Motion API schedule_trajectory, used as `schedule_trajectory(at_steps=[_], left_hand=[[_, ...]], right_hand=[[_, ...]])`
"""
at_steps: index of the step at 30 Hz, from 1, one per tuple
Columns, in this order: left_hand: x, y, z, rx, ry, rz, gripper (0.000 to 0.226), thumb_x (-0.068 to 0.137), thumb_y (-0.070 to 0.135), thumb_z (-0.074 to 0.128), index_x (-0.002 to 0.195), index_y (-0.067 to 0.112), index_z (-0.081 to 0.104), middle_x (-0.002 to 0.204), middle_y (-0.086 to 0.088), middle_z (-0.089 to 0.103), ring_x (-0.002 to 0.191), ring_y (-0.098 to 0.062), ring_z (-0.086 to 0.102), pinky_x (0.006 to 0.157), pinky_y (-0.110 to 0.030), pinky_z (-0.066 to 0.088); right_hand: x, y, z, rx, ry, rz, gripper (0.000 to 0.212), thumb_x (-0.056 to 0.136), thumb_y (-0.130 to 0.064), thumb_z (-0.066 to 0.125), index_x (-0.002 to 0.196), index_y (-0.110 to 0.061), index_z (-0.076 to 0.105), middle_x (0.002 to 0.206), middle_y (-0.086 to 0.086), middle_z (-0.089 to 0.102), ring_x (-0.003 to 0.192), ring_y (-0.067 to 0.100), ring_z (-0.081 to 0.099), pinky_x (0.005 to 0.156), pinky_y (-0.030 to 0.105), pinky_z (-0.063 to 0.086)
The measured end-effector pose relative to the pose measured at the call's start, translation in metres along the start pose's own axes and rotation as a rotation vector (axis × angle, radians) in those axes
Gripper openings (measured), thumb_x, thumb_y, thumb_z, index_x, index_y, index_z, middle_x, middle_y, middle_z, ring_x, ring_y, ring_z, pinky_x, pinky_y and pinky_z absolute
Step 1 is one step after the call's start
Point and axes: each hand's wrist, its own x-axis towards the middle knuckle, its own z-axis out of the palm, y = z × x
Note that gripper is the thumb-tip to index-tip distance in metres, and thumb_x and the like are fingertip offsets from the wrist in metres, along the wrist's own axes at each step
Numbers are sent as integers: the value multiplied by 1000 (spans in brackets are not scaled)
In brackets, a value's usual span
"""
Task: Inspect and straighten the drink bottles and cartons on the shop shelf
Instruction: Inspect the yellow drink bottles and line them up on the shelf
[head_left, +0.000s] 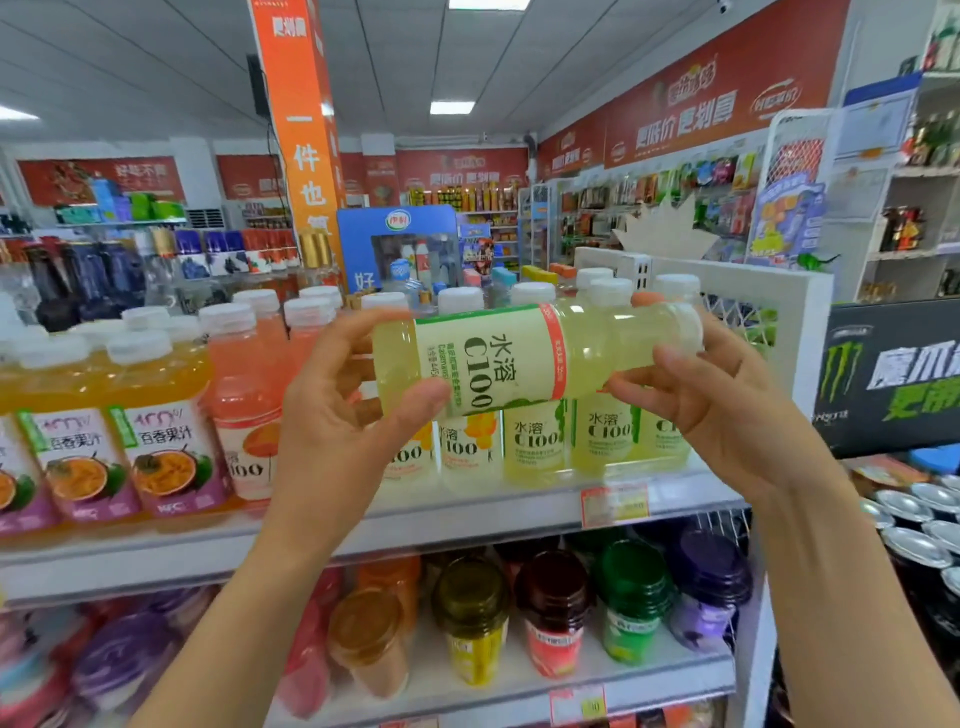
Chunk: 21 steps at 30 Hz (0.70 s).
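Note:
A pale yellow-green C100 drink bottle (524, 356) with a white cap lies on its side in the air in front of the top shelf, cap end to the right. My left hand (343, 410) grips its base end, thumb under the label and fingers behind. My right hand (711, 395) holds the neck and cap end between fingers and thumb. Behind it, a row of the same C100 bottles (540, 436) stands upright on the top shelf (467, 512), with pink C100 bottles (244, 405) and orange passion-fruit juice bottles (161, 431) further left.
The lower shelf (597, 675) holds several small bottles with coloured caps. A black energy-drink carton (893, 374) and silver can tops (919, 525) sit at the right. A white wire shelf-end panel (779, 301) stands behind the row. More shop shelving lies beyond.

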Motion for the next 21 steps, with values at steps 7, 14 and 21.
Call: schedule_trajectory(at_steps=[7, 14, 21], left_hand=[[-56, -2, -14, -56, -252, -499, 64, 65, 40, 88, 123, 40, 62, 122, 2, 68, 101, -12, 71, 85, -35, 58], [-98, -6, -15, 13, -208, -627, 63, 62, 52, 76, 121, 33, 66, 104, -4, 75, 74, -25, 72, 71, -41, 56], [-120, -3, -9, -26, -357, -806, 61, 70, 37, 84, 123, 16, 64, 97, -3, 77, 82, -15, 74, 62, -18, 54]], right_hand=[[-53, 40, 6, -57, 168, 2, 24, 66, -39, 76, 84, -24, 76, 86, -3, 74, 74, 14, 71, 63, 23, 58], [-107, 63, -7, -25, 123, 238, 52, 75, -35, 72, 123, -20, 58, 109, 3, 74, 94, 26, 73, 75, 29, 59], [-130, 79, -8, -177, 225, 233, 32, 77, -33, 67, 102, -13, 65, 86, 2, 75, 68, 19, 71, 60, 20, 56]])
